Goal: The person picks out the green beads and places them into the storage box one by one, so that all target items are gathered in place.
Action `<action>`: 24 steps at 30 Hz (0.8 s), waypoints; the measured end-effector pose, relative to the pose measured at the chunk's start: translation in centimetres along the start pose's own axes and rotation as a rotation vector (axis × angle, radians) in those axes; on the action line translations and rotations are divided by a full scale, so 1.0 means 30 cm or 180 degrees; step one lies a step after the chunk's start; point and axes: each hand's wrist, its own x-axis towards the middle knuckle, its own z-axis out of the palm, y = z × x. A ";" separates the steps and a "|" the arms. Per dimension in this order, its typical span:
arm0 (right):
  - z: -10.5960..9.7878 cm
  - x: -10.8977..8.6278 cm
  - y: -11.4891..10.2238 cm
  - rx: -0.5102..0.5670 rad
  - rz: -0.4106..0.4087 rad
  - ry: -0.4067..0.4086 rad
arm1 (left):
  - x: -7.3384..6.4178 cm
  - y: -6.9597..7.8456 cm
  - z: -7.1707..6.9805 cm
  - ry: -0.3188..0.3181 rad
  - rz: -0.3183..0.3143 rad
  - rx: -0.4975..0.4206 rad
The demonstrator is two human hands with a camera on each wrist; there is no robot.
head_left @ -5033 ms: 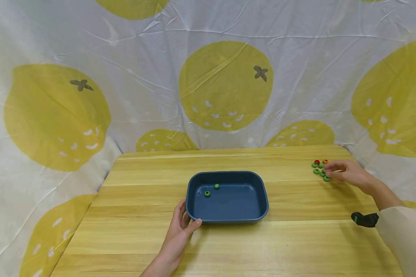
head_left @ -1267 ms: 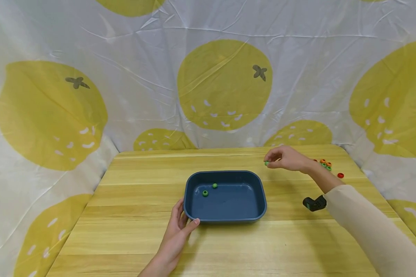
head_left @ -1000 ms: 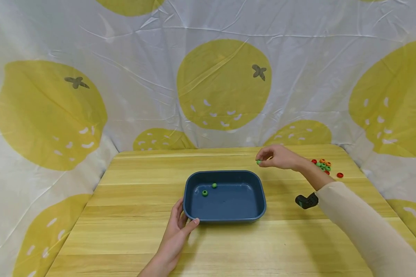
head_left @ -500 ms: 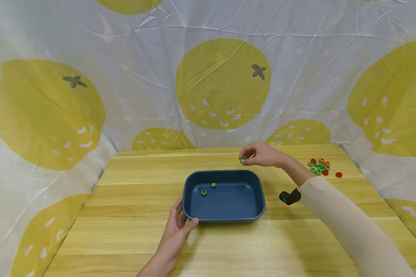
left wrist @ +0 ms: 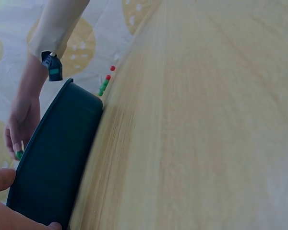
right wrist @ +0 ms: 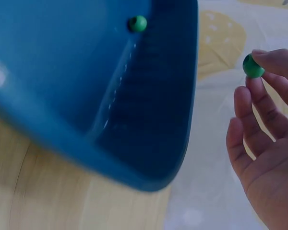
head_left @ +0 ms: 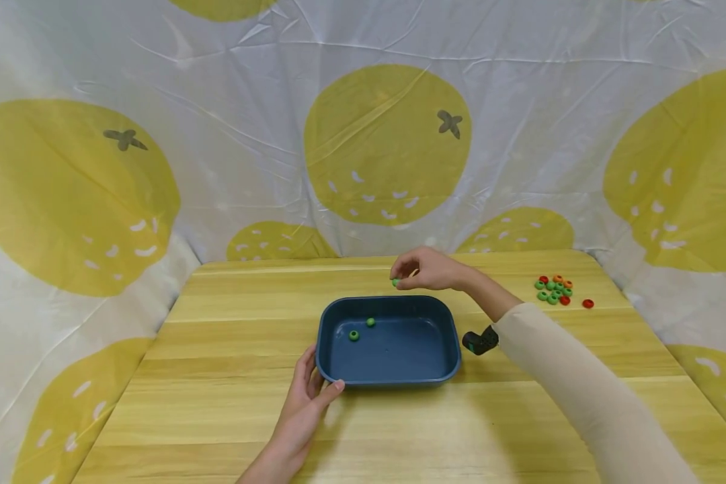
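Near the middle of the table sits a blue rectangular tub [head_left: 399,356]. My left hand [head_left: 302,410] grips its near left corner, thumb at the rim and fingers along the outer side. Between thumb and fingertip, my right hand [head_left: 432,269] pinches a green bead [right wrist: 253,67] with a hole in it, just beyond and above the tub's far rim. Two green beads lie on the tub floor toward its left side, one farther back [head_left: 370,323] and one nearer [head_left: 353,335]. The right wrist view shows only one of these.
A loose cluster of green, red and orange beads [head_left: 550,286] lies at the table's far right, with one red bead [head_left: 588,304] apart from it. A dark device [head_left: 480,341] hangs at the right sleeve. A lemon-print cloth [head_left: 393,148] stands behind the wooden table [head_left: 218,403].
My right hand has left the bead cluster and travelled left, carrying one green bead to the tub's far side. My left hand keeps its grip on the tub.
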 end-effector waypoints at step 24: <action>0.121 0.146 -0.066 -0.0060 -0.0440 -0.0262 | 0.002 -0.002 0.000 -0.0005 0.0003 0.0031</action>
